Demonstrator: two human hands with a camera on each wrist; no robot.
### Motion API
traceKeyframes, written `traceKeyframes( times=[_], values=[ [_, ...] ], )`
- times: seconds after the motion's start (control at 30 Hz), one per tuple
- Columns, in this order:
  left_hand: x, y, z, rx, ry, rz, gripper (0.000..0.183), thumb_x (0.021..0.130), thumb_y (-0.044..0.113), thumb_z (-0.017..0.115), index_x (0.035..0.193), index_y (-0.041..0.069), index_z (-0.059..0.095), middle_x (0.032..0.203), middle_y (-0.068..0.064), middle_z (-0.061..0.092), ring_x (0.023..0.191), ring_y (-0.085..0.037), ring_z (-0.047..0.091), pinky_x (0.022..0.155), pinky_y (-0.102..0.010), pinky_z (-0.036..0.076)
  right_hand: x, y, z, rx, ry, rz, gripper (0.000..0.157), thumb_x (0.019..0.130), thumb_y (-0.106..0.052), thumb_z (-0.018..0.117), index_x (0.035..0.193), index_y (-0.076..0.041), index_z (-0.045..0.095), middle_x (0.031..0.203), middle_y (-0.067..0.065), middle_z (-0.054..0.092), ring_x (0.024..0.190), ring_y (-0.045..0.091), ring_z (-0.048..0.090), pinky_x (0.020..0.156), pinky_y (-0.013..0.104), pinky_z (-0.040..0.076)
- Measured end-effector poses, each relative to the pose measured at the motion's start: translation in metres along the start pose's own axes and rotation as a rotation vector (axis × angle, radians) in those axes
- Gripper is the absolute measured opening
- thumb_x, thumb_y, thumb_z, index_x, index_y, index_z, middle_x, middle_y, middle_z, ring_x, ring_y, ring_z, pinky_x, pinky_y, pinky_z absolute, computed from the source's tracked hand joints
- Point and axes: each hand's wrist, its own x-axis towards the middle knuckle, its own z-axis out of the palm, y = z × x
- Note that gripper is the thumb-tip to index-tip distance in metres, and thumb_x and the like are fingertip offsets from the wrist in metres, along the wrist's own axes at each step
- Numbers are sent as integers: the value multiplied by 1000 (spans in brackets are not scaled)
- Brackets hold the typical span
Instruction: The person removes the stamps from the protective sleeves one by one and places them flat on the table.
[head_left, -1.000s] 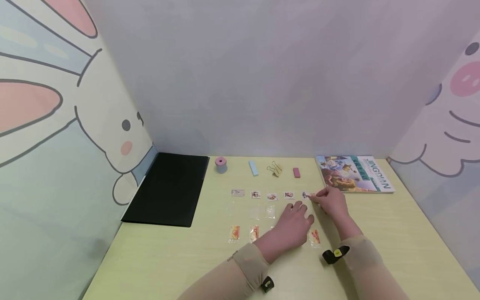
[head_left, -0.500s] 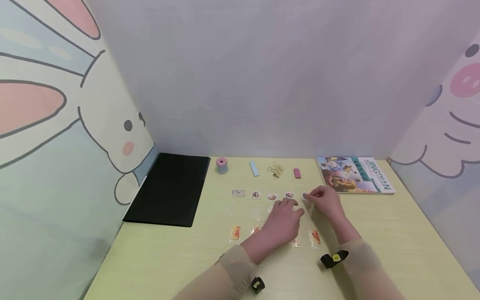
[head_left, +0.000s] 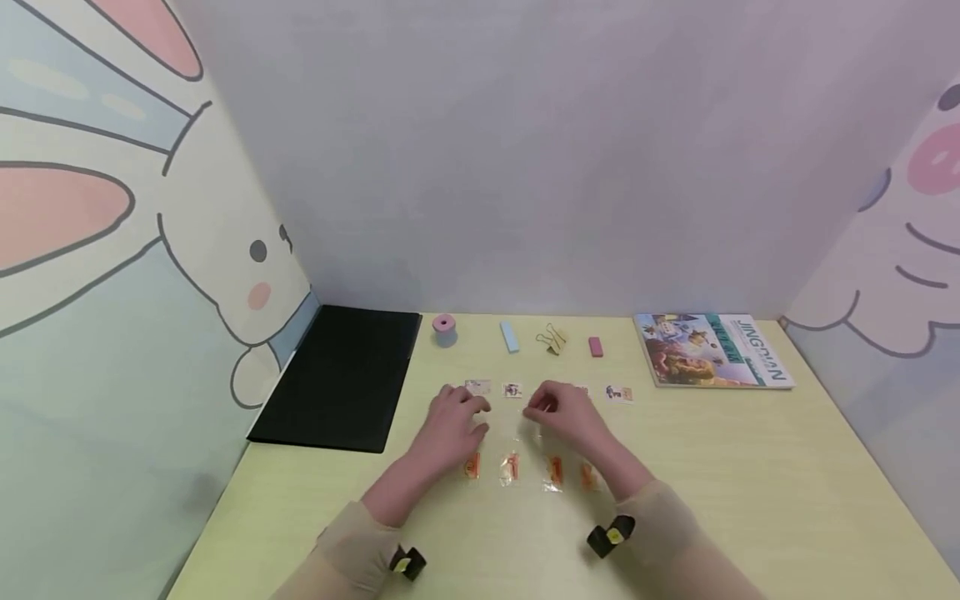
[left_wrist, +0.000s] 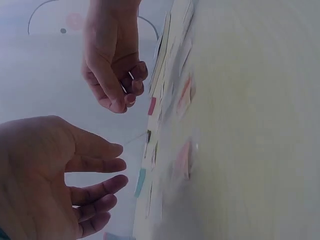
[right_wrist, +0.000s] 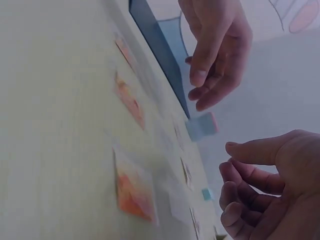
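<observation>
My left hand (head_left: pixel 450 427) hovers by the left end of a row of clear sleeves, fingers bent loosely and thumb apart in the left wrist view. My right hand (head_left: pixel 572 417) has its fingertips beside a faint clear sleeve (head_left: pixel 514 427); whether they touch it cannot be told. Its fingers are loosely bent, and no held thing shows in the right wrist view. Behind the hands lie small picture cards, among them a grey one (head_left: pixel 477 387), a square one (head_left: pixel 512 390) and a rightmost one (head_left: pixel 619 394). Nearer me lie orange picture cards in clear sleeves (head_left: pixel 510 468). The right hand hides part of the card row.
A black folder (head_left: pixel 337 379) lies at left, a picture book (head_left: pixel 712 350) at back right. Along the back stand or lie a pink-and-grey spool (head_left: pixel 444 331), a light blue bar (head_left: pixel 510 337), gold binder clips (head_left: pixel 552 339) and a dark pink eraser-like block (head_left: pixel 596 347).
Both hands have moved left. My right hand has left the rightmost card, which lies flat on the table. The left hand has gone from the middle to the left end of the rows.
</observation>
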Motion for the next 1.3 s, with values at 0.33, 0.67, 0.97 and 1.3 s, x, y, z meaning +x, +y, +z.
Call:
traceKeyframes(
  times=[0.33, 0.67, 0.97, 1.3],
  values=[
    [-36, -34, -1, -34, -65, -94, 44, 69, 42, 79, 102, 19, 62, 91, 3, 52, 90, -16, 39, 78, -34, 35, 2, -35, 68, -313, -182, -244, 36, 70, -38, 78, 96, -16, 65, 85, -5, 58, 76, 10, 50, 69, 27, 44],
    [-46, -41, 5, -101, -71, -56, 42, 65, 36, 84, 97, 21, 61, 94, 3, 52, 89, -15, 40, 79, -34, 37, -3, -40, 88, -499, -162, -330, 47, 63, -43, 82, 96, -17, 62, 83, -7, 48, 76, 12, 43, 66, 26, 40],
    [-46, -37, 6, -159, -70, -11, 30, 68, 22, 82, 93, 21, 65, 91, 4, 54, 91, -13, 41, 81, -33, 39, -6, -46, 87, -491, -183, -337, 33, 67, -34, 81, 85, -18, 58, 73, -10, 46, 69, 9, 44, 61, 23, 38],
    [-48, -36, 10, -176, -60, -29, 27, 70, 20, 81, 90, 18, 63, 89, 4, 54, 88, -13, 41, 79, -33, 39, -7, -46, 90, -373, -221, -306, 25, 69, -20, 77, 88, -15, 62, 73, -9, 52, 67, 7, 46, 63, 22, 41]
  ],
)
